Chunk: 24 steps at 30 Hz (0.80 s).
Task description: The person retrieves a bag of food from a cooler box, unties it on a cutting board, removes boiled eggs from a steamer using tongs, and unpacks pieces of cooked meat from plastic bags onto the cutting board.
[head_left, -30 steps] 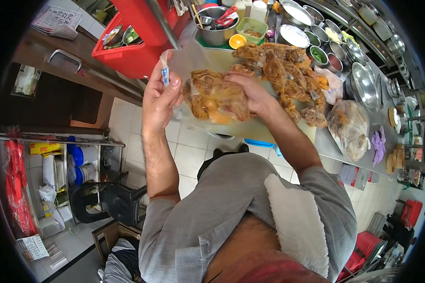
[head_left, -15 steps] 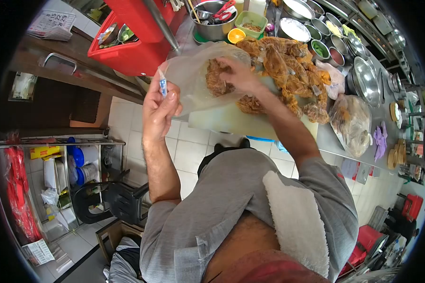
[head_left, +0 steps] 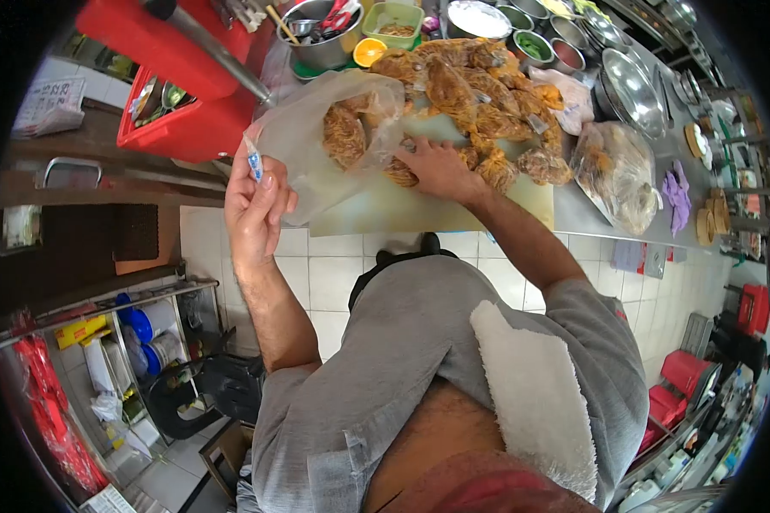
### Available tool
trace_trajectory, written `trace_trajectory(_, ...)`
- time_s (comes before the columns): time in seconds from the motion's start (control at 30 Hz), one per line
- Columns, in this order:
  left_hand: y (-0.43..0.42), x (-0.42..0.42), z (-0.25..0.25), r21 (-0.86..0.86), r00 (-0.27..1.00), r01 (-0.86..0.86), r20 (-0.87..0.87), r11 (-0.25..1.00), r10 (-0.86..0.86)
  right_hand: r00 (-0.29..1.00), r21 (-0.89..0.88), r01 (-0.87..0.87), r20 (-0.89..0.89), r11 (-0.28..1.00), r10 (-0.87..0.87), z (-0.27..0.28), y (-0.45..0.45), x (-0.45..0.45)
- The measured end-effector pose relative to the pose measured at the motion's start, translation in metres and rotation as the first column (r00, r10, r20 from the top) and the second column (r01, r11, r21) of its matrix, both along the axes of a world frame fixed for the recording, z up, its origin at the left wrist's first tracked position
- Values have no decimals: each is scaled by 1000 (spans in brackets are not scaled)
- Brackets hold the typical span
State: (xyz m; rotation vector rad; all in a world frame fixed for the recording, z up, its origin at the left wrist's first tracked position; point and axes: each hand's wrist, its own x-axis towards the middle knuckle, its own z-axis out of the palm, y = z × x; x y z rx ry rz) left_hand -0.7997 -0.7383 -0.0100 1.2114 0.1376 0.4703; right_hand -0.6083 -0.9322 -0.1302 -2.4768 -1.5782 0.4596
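Clear plastic bag (head_left: 304,192): just to the right of the left hand and beside the right hand, spread over the near left part of the pale yellow cutting board (head_left: 359,219); its film looks slack and wide.
Left hand (head_left: 257,205): thumb and fingers pinched on the bag's edge, beside a small blue-and-white printed strip (head_left: 255,162) — probably so that the thin film stays raised and apart.
Lumpy orange-brown piece (head_left: 345,137): between the two hands, seen through the film, seemingly inside the bag; its weight likely holds that part down.
Right hand (head_left: 443,171): palm down, fingers over a small brown piece (head_left: 399,173) at the bag's right side; how tightly they close, I cannot tell.
Pile of orange-brown pieces (head_left: 488,98): beyond and to the right of the right hand, heaped on the board, apparently to lie within easy reach.
Bulky clear bag with brown contents (head_left: 616,175): well to the right of the right hand, on the grey metal counter (head_left: 573,215) — perhaps there to leave the board free.
Cut orange half (head_left: 370,52): beyond both hands, cut face up, beside the round steel pot (head_left: 332,53).
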Motion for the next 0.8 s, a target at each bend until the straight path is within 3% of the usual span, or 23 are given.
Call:
trace_trajectory(0.13, -1, 2, -1, 6, 1000, 6, -4, 1000, -6, 986, 12, -81, 145, 997, 79, 20, -25, 12)
trace_trajectory(0.2, 0, -1, -3, 17, 1000, -15, -13, 1000, 15, 999, -226, 17, 43, 974, -7, 42, -37, 19)
trace_trajectory(0.33, 4, -1, -4, -7, 1000, 4, -4, 1000, -4, 978, -31, 78, 195, 996, -71, 5, -44, 38)
trace_trajectory(0.4, 6, -8, 2, 11, 997, -80, 18, 997, 80, 975, 153, 208, -116, 966, -192, 16, -41, 51)
trace_trajectory(0.47, 22, -18, 3, 25, 996, -86, -34, 996, 86, 896, 151, 261, -405, 953, -181, 63, -36, 49)
trace_trajectory(0.5, 13, -16, 9, 48, 955, -280, -87, 959, 283, 851, 181, 222, -516, 958, -100, 75, -32, 48)
trace_trajectory(0.57, 33, -18, -10, 51, 987, -162, 17, 985, 161, 718, 226, 173, -695, 959, 34, 46, -13, 46)
trace_trajectory(0.6, 35, -16, -12, 37, 992, -118, 41, 992, 116, 647, 165, 194, -762, 967, 1, 37, -8, 36)
trace_trajectory(0.67, 31, -8, -13, 33, 995, -76, 60, 997, 74, 761, -124, 246, -590, 961, -271, 42, 4, 17)
trace_trajectory(0.7, 22, -3, -8, 16, 996, -32, 87, 999, 30, 759, -129, 263, -584, 956, -287, 27, 17, 10)
trace_trajectory(0.77, 27, 0, -18, -26, 996, -1, 87, 1000, 3, 910, 207, 375, -268, 903, -317, -21, 33, -1)
trace_trajectory(0.8, 28, -2, -20, -60, 996, 29, 85, 998, -24, 907, 206, 382, -269, 901, -323, -25, 32, -6)
